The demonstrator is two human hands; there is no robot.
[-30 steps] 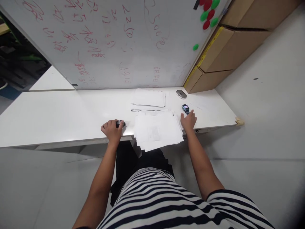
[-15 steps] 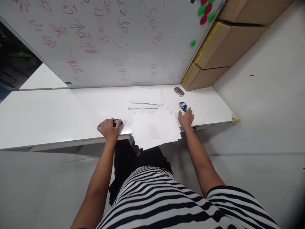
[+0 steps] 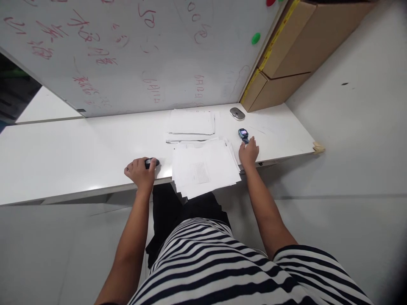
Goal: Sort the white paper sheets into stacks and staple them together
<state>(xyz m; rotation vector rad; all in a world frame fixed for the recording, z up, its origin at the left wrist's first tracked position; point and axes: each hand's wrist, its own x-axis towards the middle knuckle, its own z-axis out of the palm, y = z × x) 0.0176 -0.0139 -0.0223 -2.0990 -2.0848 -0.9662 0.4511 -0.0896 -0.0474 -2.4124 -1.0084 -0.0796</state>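
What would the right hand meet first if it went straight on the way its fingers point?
Likely the small blue watch-like device, lying on the white table just beyond the fingertips of the right hand; whether they touch it is unclear.

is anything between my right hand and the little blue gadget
Nothing visible does: the right hand rests on the table beside the papers, right next to the blue gadget.
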